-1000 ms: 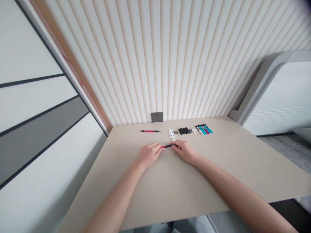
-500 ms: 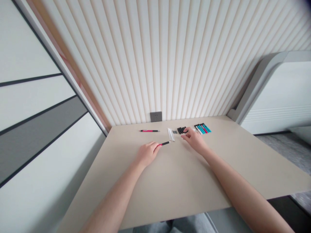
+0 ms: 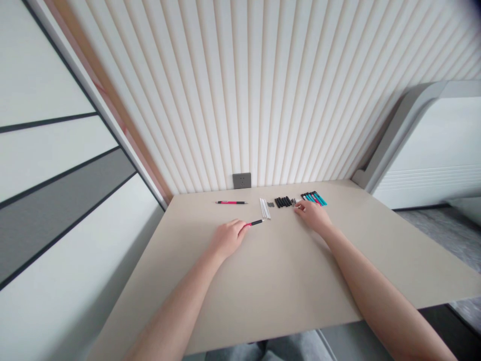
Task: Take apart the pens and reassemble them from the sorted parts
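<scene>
My left hand (image 3: 228,238) is closed round the red barrel of a pen (image 3: 256,222), whose black grip and pale tip point right, just over the table. My right hand (image 3: 312,214) has moved in at a cluster of small grey metal parts (image 3: 294,202), thumb and fingertips drawn together there. Whatever lies between those fingertips is too small to make out. Left of the cluster is a row of black pen grips (image 3: 283,201), then some tiny grey pieces (image 3: 271,204) and several thin white tubes (image 3: 265,208).
A red and black pen (image 3: 231,202) lies at the back left of the beige table (image 3: 270,281). Several turquoise, white and red barrels (image 3: 319,198) lie beyond my right hand. A dark socket (image 3: 242,180) is on the ribbed wall behind.
My right hand has moved right, from the black grips to the small metal parts, uncovering the grips. My left hand holds the pen in the same place.
</scene>
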`<action>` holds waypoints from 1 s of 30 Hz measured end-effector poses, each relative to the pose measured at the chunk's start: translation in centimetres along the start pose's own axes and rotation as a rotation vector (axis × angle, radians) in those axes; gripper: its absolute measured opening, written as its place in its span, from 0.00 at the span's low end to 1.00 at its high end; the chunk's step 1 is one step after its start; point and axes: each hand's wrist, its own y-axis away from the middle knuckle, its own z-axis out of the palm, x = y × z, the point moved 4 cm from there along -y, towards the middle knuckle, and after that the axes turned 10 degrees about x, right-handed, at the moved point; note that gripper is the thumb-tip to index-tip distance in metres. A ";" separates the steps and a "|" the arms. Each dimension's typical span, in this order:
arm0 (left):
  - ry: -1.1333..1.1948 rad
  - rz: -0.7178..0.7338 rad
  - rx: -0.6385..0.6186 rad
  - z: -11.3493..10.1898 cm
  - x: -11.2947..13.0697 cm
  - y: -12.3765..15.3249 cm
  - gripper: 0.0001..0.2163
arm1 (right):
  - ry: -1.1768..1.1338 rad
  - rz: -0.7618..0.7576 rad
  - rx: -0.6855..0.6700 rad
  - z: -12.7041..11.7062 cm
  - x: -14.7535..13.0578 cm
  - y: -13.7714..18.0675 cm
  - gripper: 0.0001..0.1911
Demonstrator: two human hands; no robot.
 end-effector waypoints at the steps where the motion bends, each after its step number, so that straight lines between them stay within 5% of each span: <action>1: 0.001 0.002 0.000 0.0 0.0 0.0 0.17 | 0.000 0.004 0.000 0.0 0.0 0.0 0.11; 25: -0.002 0.045 0.001 0.4 0.0 0.1 0.17 | 0.096 0.016 0.174 0.4 -0.9 -0.5 0.10; 30: 0.015 0.033 -0.004 0.4 0.0 0.1 0.17 | -0.014 -0.133 0.289 -0.6 -2.9 0.3 0.10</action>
